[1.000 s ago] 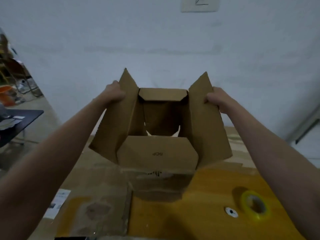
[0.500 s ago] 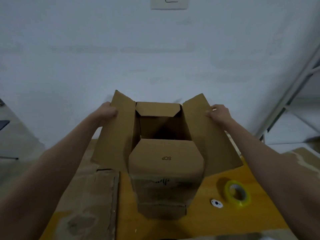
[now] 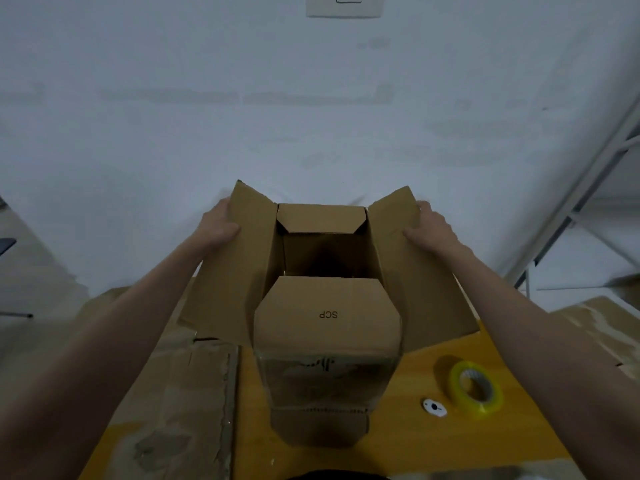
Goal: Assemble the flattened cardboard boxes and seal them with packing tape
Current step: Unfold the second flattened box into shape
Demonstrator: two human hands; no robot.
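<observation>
Head view: between the two hands stands a cardboard box (image 3: 327, 341), upright on the yellow bench (image 3: 398, 441), its top flaps spread. The near flap (image 3: 327, 313), lying toward the person, carries the printed letters "SCP", upside down from this side. Below it, on the box's near wall, there is a dark printed mark under glossy tape, too blurred to read. The far flap (image 3: 322, 218) is folded partly inward over the dark interior.

The left hand (image 3: 220, 225) grips the outer edge of the left side flap (image 3: 239, 268), thumb on the flap's inner face, the fingers hidden behind the cardboard. The right hand (image 3: 429, 225) grips the right side flap (image 3: 422, 282) the same way, thumb lying across its inner face, fingers curled over the far edge. Both flaps stand raised and angled outward.

Below the right hand, near the right forearm, a roll of yellowish packing tape (image 3: 476, 389) lies on the bench, with a small white disc (image 3: 434, 407) just beside it. Below the left forearm, a flattened piece of cardboard (image 3: 194, 403) lies on the bench beside the box.

On the wall above the hands hangs a pale plate (image 3: 344, 5) with a dark line drawing, cut off by the frame.
</observation>
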